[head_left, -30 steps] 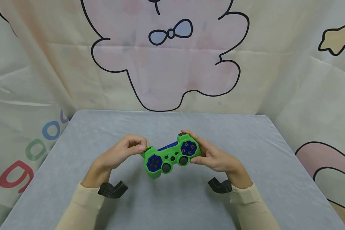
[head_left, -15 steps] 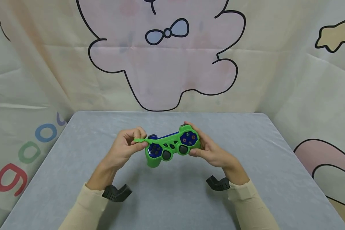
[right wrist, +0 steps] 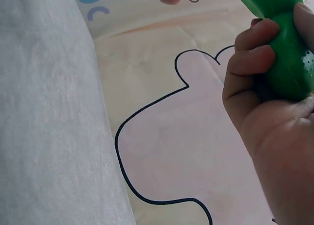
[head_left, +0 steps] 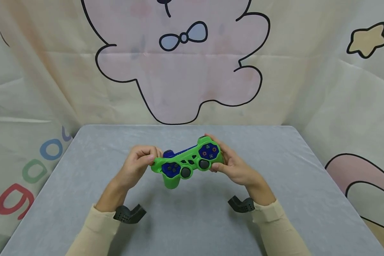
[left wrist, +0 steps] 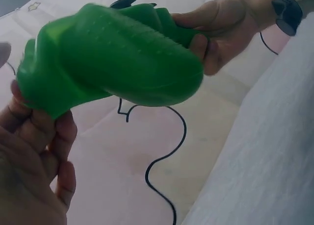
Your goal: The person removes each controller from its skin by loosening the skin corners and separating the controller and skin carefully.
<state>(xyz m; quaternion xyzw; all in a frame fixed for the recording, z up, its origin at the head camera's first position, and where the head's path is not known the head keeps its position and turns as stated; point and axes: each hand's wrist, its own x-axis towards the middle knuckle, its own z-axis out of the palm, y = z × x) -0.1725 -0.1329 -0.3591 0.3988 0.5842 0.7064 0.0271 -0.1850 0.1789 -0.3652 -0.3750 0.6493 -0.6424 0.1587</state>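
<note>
A blue game controller in a green rubbery sleeve is held up over the table, its right end higher. My left hand pinches the sleeve's upper left corner between thumb and fingers and stretches it outward. The blue shoulder of the controller shows bare behind that corner. My right hand grips the right handle, thumb in front and fingers behind. In the left wrist view the sleeve's dotted handle bulges toward the camera. The right wrist view shows curled fingers around the green handle.
A grey cloth-covered table lies beneath both hands. Printed cloth hangs behind it and along both sides. Each wrist wears a black camera mount below the hand.
The sleeve's left corner has been pulled off the controller's shoulder, baring blue plastic, and now sits lower and spread wider. The controller has risen slightly; the right hand keeps its grip.
</note>
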